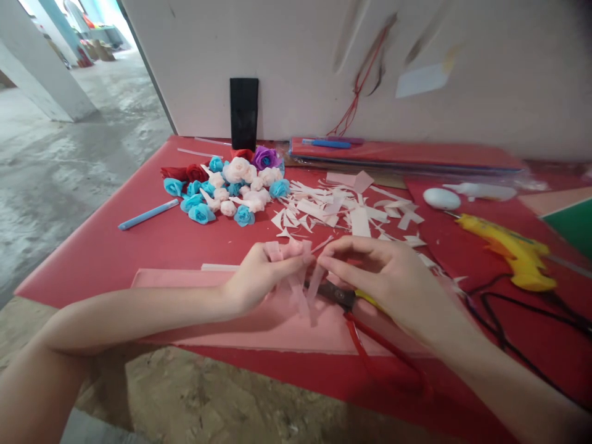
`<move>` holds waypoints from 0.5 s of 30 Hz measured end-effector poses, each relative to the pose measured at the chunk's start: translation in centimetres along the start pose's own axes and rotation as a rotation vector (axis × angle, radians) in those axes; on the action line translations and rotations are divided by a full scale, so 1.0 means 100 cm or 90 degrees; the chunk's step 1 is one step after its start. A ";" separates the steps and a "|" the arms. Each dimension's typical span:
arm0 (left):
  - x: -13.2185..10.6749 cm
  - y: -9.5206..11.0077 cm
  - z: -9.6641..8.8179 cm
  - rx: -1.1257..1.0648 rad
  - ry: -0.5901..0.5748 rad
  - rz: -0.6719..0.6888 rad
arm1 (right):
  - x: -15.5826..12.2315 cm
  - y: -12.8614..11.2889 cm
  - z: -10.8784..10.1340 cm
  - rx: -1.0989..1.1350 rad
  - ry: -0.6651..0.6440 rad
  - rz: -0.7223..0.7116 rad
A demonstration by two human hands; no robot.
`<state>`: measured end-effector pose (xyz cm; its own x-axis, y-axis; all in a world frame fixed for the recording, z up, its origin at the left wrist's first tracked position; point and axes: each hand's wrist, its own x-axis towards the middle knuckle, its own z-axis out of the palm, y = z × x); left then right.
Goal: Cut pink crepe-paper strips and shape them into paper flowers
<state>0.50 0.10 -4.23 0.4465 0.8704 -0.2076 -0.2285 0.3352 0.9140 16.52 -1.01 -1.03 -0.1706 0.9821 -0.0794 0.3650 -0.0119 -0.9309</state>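
Observation:
My left hand [261, 274] is closed in a pinch on a bunch of pink crepe paper strips [296, 271] that hang down from its fingers. Facing it, my right hand [379, 274] pinches the same strips at their right side, fingertips almost touching those of the left. Both hands hover over a long pink paper sheet [222, 327] lying on the red table [139, 246]. Red-handled scissors [370, 333] lie under my right hand, partly hidden by it.
A pile of blue, pink, red and purple paper roses [226, 185] sits at the back, with pink paper scraps [342, 209] beside it. A yellow glue gun [513, 250] with black cord lies right. A blue stick [148, 214] lies left; black phone [243, 113] leans on the wall.

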 end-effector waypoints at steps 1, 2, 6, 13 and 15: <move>0.000 0.001 0.001 -0.041 -0.004 -0.008 | 0.000 -0.001 0.000 0.001 0.000 0.010; -0.001 0.001 0.002 -0.081 -0.010 -0.016 | 0.000 -0.001 0.000 0.004 0.000 0.021; 0.001 0.000 0.004 -0.186 -0.040 -0.015 | 0.002 0.002 0.001 0.041 -0.014 0.051; 0.006 -0.011 0.001 -0.242 -0.152 -0.110 | 0.005 0.007 0.008 0.048 -0.013 0.080; 0.006 -0.012 0.000 -0.253 -0.200 -0.145 | 0.004 0.009 0.010 0.092 -0.047 0.087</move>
<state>1.06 0.25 -5.48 0.7457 0.6307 -0.2149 -0.3780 0.6660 0.6431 15.82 -0.86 -2.25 -0.1969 0.9530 -0.2301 0.2550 -0.1769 -0.9506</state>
